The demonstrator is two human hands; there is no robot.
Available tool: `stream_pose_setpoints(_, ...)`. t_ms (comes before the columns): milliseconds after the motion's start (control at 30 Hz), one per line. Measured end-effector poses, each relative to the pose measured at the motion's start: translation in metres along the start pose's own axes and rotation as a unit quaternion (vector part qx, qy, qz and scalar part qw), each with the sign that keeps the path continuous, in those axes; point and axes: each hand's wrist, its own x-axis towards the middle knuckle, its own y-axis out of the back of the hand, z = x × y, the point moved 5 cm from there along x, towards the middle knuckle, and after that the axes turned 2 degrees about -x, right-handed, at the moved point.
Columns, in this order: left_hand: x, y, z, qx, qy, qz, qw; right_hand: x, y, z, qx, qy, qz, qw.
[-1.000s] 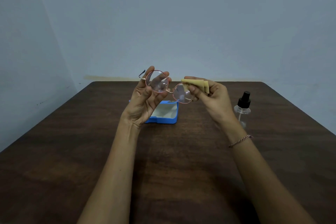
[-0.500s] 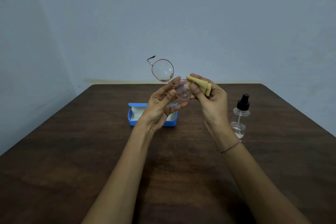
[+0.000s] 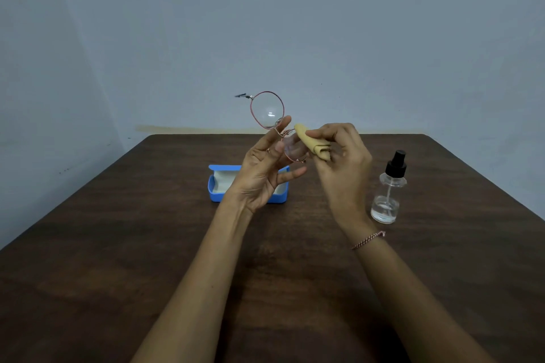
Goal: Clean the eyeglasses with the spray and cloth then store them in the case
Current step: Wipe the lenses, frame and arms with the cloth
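The eyeglasses (image 3: 267,110), round lenses in a thin pink metal frame, are held above the table, turned nearly on end. My left hand (image 3: 262,172) pinches them at the bridge, so one lens stands up against the wall and the other sits low between my hands. My right hand (image 3: 342,162) grips a folded yellow cloth (image 3: 309,141) and presses it against the lower lens. Behind my left hand, the blue case (image 3: 216,186) lies open on the table, white lining showing, partly hidden.
A clear spray bottle (image 3: 389,191) with a black nozzle stands on the dark wooden table (image 3: 118,244) just right of my right wrist. A pale blue wall closes off the table's far edge.
The glasses have been tipped from level to nearly on end. My left hand shifted from the left lens to the bridge. The cloth moved further onto the lower lens.
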Motion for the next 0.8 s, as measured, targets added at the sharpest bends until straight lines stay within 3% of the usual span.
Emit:
stream_pose_setpoints(533, -0.001, 0.005, 0.013, -0.046, -0.040, 0.009, 0.998, -0.012, -0.016, -0.020, -0.162, 0.183, -0.078, 0.967)
stream_pose_setpoints(800, -0.003, 0.004, 0.004, 0.014, -0.012, 0.016, 1.000, -0.010, -0.011, -0.017, -0.155, 0.169, -0.037, 0.973)
